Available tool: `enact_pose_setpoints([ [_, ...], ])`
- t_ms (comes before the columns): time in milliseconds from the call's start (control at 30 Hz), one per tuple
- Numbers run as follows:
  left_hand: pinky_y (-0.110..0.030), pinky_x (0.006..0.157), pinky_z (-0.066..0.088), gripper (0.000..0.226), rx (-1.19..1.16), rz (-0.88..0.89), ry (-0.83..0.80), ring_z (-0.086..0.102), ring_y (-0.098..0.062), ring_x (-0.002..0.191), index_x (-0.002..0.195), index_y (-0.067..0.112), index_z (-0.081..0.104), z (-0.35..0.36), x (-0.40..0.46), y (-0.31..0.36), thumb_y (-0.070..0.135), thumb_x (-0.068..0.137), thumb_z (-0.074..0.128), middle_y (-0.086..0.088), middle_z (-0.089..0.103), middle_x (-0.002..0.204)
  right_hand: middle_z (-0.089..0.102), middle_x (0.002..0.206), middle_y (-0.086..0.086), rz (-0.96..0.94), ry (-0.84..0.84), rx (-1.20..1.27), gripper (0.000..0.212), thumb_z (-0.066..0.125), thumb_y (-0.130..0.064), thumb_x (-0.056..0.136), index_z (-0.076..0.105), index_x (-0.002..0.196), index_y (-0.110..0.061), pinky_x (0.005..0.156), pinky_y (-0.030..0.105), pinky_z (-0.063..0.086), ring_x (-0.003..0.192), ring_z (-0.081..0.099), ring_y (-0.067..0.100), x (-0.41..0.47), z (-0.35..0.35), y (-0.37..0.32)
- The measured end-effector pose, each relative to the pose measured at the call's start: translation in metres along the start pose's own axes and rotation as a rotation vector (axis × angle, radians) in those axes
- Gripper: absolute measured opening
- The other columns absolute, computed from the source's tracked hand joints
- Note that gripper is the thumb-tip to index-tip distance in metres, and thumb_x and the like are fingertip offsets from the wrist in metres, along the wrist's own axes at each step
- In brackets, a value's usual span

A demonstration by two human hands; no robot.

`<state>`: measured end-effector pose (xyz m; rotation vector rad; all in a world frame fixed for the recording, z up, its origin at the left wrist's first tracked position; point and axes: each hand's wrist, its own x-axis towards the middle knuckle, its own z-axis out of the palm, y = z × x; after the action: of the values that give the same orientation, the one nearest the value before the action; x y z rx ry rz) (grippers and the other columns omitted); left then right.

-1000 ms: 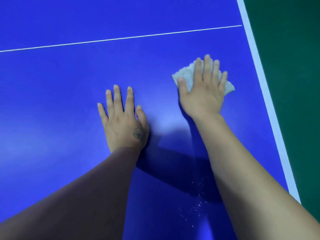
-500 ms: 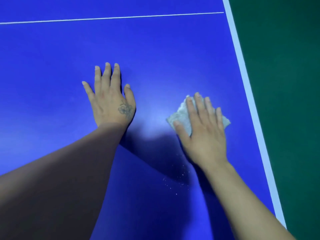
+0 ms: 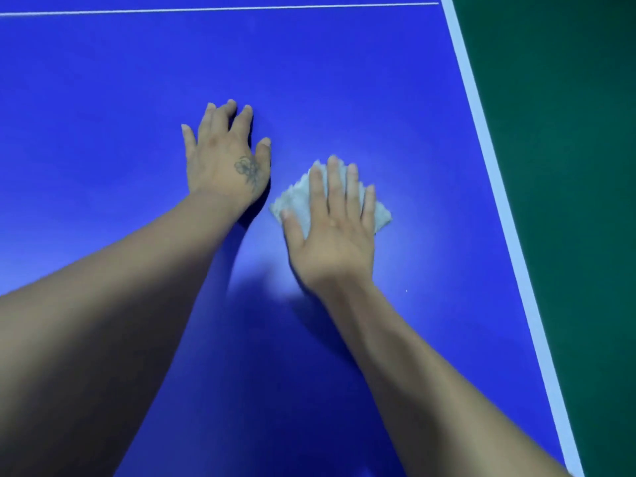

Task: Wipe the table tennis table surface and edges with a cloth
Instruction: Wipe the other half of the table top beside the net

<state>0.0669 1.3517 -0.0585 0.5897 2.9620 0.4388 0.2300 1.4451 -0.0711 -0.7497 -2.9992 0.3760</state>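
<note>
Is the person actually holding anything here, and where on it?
The right hand presses a pale cloth flat on the blue table, straight fingers across its middle, no curled grip. The left hand rests bare on the table.

This looks like an indoor sports hall or games room. A blue table tennis table (image 3: 344,80) fills nearly the whole view, with a thin white centre line (image 3: 220,8) running across its far part and a broad white border stripe (image 3: 495,173) along its right edge. Beyond that edge lies a plain, dark green floor (image 3: 568,166), the sort laid in sports venues.
</note>
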Motion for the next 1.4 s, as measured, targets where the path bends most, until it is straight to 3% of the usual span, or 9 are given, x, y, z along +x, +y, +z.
enact_pose_setpoints([
  [167, -0.061, 0.132, 0.008, 0.061, -0.004, -0.031, 0.125, 0.016, -0.035, 0.164, 0.163, 0.016, 0.042, -0.015, -0.127, -0.016, 0.046, 0.109, 0.044, -0.013, 0.036, 0.17, 0.003, 0.178, -0.003, -0.033, -0.093, -0.037, 0.074, 0.029, -0.06, 0.109, 0.012, 0.17, -0.023, 0.132, 0.054, 0.006, 0.165, -0.003, 0.022, -0.083, -0.014, 0.039],
  [333, -0.066, 0.129, 0.016, 0.065, 0.144, -0.075, -0.009, 0.012, -0.038, 0.165, 0.168, 0.021, 0.035, 0.001, -0.239, -0.029, 0.048, 0.108, 0.036, -0.013, 0.02, 0.178, -0.002, 0.179, -0.003, 0.153, -0.108, -0.07, 0.076, 0.019, -0.062, 0.107, 0.007, 0.171, -0.023, 0.132, 0.054, 0.003, 0.164, -0.007, 0.021, -0.076, -0.026, 0.074],
  [533, -0.062, 0.131, 0.013, 0.064, 0.132, -0.078, 0.031, 0.009, -0.033, 0.166, 0.168, 0.024, 0.034, 0.007, -0.243, -0.032, 0.045, 0.108, 0.038, -0.009, 0.018, 0.179, -0.007, 0.178, 0.005, 0.32, -0.057, -0.03, 0.081, 0.014, -0.063, 0.105, 0.003, 0.17, -0.016, 0.13, 0.057, -0.003, 0.164, -0.011, 0.029, -0.022, -0.007, 0.035],
  [733, -0.06, 0.132, 0.01, 0.062, 0.112, -0.085, 0.06, 0.009, -0.032, 0.166, 0.169, 0.025, 0.033, 0.011, -0.244, -0.032, 0.043, 0.109, 0.032, -0.008, 0.017, 0.179, 0.003, 0.178, 0.002, 0.084, -0.017, -0.014, 0.077, 0.029, -0.058, 0.108, 0.012, 0.17, -0.017, 0.131, 0.055, 0.005, 0.165, -0.003, 0.026, -0.074, 0.004, -0.021],
  [867, -0.06, 0.132, 0.01, 0.059, 0.105, -0.064, 0.1, 0.013, -0.034, 0.166, 0.168, 0.025, 0.034, 0.013, -0.245, -0.033, 0.039, 0.111, 0.031, -0.009, 0.02, 0.178, 0.004, 0.178, -0.003, 0.004, -0.072, -0.029, 0.073, 0.029, -0.059, 0.11, 0.014, 0.17, -0.022, 0.132, 0.053, 0.01, 0.165, -0.004, 0.02, -0.147, -0.002, -0.002],
  [1000, -0.06, 0.132, 0.011, 0.057, 0.112, -0.06, 0.15, 0.015, -0.034, 0.165, 0.168, 0.025, 0.034, 0.016, -0.248, -0.035, 0.038, 0.113, 0.031, -0.01, 0.022, 0.177, 0.006, 0.178, -0.002, 0.106, -0.051, -0.077, 0.076, 0.029, -0.063, 0.107, 0.013, 0.17, -0.024, 0.132, 0.053, 0.008, 0.165, 0.0, 0.023, -0.182, -0.013, 0.048],
  [1133, -0.058, 0.133, 0.005, 0.059, 0.099, -0.078, 0.116, 0.006, -0.03, 0.166, 0.17, 0.028, 0.028, 0.015, -0.25, -0.037, 0.043, 0.113, 0.027, -0.006, 0.015, 0.179, 0.006, 0.178, -0.002, 0.266, -0.021, -0.057, 0.077, 0.023, -0.065, 0.106, 0.013, 0.17, -0.024, 0.132, 0.052, 0.003, 0.165, 0.0, 0.023, -0.159, -0.019, 0.076],
  [1267, -0.057, 0.133, 0.001, 0.062, 0.104, -0.105, 0.068, -0.001, -0.028, 0.167, 0.171, 0.032, 0.02, 0.017, -0.248, -0.037, 0.048, 0.111, 0.019, -0.003, 0.007, 0.181, -0.002, 0.179, 0.001, 0.391, 0.002, -0.028, 0.08, 0.015, -0.065, 0.105, 0.008, 0.17, -0.021, 0.132, 0.054, -0.002, 0.164, -0.007, 0.026, -0.123, -0.012, 0.065],
  [1400, -0.058, 0.133, 0.001, 0.063, 0.101, -0.101, 0.078, -0.001, -0.029, 0.167, 0.171, 0.032, 0.019, 0.017, -0.249, -0.038, 0.049, 0.111, 0.019, -0.004, 0.007, 0.181, 0.0, 0.179, 0.001, 0.35, 0.024, -0.028, 0.079, 0.017, -0.064, 0.105, 0.01, 0.17, -0.02, 0.131, 0.054, -0.003, 0.164, -0.005, 0.026, -0.117, -0.007, 0.044],
])
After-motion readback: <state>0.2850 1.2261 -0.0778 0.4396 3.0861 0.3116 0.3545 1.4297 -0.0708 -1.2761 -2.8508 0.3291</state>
